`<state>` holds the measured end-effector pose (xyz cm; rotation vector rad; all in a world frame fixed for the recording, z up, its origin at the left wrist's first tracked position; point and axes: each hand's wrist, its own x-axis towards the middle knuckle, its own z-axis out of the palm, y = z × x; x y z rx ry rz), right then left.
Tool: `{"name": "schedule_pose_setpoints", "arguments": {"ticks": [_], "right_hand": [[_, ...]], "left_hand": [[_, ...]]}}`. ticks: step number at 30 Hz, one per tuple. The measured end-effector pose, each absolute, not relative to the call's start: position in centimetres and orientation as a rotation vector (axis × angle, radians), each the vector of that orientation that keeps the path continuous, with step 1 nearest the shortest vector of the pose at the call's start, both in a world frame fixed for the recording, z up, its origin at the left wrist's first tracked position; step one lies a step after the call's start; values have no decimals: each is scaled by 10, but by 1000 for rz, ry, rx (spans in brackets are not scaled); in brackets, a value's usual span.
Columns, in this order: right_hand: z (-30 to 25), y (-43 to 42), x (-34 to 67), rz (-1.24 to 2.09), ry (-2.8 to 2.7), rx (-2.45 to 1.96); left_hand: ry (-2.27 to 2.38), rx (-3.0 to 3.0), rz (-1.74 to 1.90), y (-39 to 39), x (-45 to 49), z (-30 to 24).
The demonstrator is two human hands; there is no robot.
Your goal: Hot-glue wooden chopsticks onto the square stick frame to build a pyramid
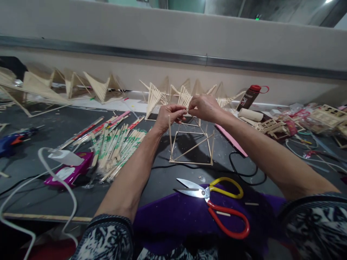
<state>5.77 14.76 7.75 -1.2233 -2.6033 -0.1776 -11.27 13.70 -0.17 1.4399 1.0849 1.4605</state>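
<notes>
Pinching what looks like the top of the stick frame (191, 163), left hand (166, 117) and right hand (207, 107) nearly touch, base below them; seems mid-joining, next probably wants steady alignment.

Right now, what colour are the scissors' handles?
Upper handle yellow, lower handle red; best seen in the head view.

Worn: L sleeve, short, loose, blk/white fabric w/ irregular print (104, 240); ends nr elbow; dark, ribbed-looking hem band (119, 220). R sleeve, same blk/white printed fabric (316, 225), sim. dark edge. Torso, bottom of view: blk/white printed cloth (176, 254). Forearms (130, 173), fingers (176, 108) bare.
</notes>
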Motion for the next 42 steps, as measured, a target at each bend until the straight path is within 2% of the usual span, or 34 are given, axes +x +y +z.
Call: {"name": "schedule_pose_setpoints", "arguments": {"ticks": [12, 42], "right_hand": [[77, 145, 38, -294, -2727, -1254], [69, 149, 41, -203, -2677, -1284]], "left_hand": [[1075, 1444, 1425, 134, -120, -1], [1077, 1416, 1393, 133, -120, 1]]}}
